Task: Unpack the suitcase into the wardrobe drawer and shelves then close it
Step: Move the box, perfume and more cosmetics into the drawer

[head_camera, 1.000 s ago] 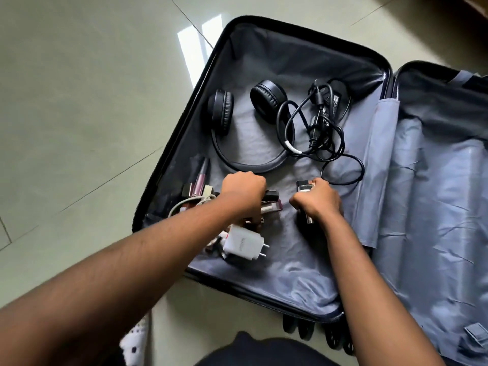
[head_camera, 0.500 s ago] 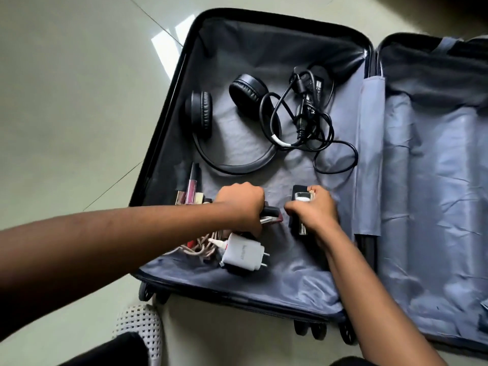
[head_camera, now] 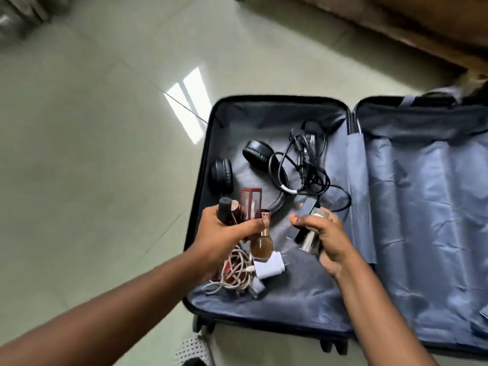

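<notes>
An open black suitcase [head_camera: 203, 165] with grey lining lies flat on the floor. My left hand [head_camera: 224, 233] grips a bunch of cosmetics [head_camera: 247, 207]: a dark tube, red boxes and a round amber perfume bottle [head_camera: 261, 245] hanging below the fingers. My right hand [head_camera: 326, 233] holds a silver and black bottle [head_camera: 309, 233] above the lining. Black headphones [head_camera: 256, 151], a tangle of black cable with an adapter [head_camera: 306, 167], a white charger [head_camera: 269, 268] and a coiled pale cable [head_camera: 235, 273] lie in the left half.
The suitcase's right half [head_camera: 422, 220] shows only rumpled grey lining. Pale floor tiles [head_camera: 92, 154] spread to the left and beyond. A brown wooden edge [head_camera: 422, 25] runs along the top right. A white perforated shoe [head_camera: 192, 350] sits at the bottom.
Both hands have lifted off the suitcase lining with their items, the left now raising the cosmetics and perfume bottle. The view has pulled back and tilted upward.
</notes>
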